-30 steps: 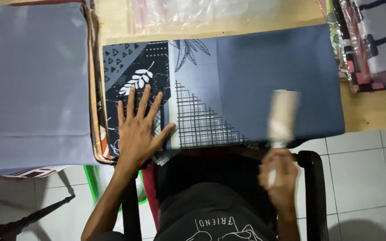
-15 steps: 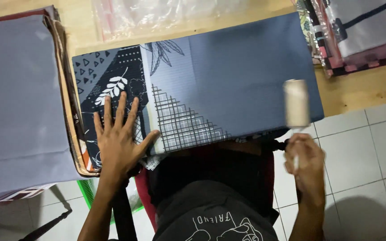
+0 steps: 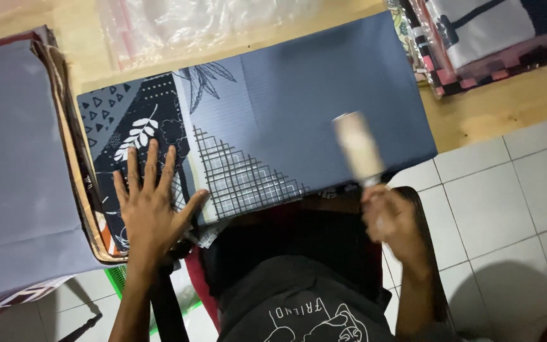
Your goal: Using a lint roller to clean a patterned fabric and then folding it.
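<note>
We record the left hand [image 3: 150,206] flat, fingers spread, pressing the near left corner of the folded patterned cloth [image 3: 324,120], on its dark leaf-and-triangle panel. The right hand [image 3: 392,218] is wrapped around the handle of a lint roller [image 3: 357,147], whose pale roll stands over the plain grey part of the cloth, near its near edge; motion blur stops us from telling whether the roll touches the fabric.

Edges: the cloth lies across the wooden table [image 3: 495,107], its near edge overhanging the table toward the person's lap. Its left edge butts against a stack of folded grey fabric [image 3: 14,171]. Its far edge lies just beside a clear plastic bag [image 3: 204,22]. Its right end sits near a pile of packaged fabrics [image 3: 489,38] at far right. Open room: bare wood at the right of the cloth, then white floor tiles [image 3: 508,190] beyond the right hand.

Hidden or cut off: the grey stack runs out of view left; the packaged pile is cropped at the top. The cloth's near edge is partly masked by both hands.
</note>
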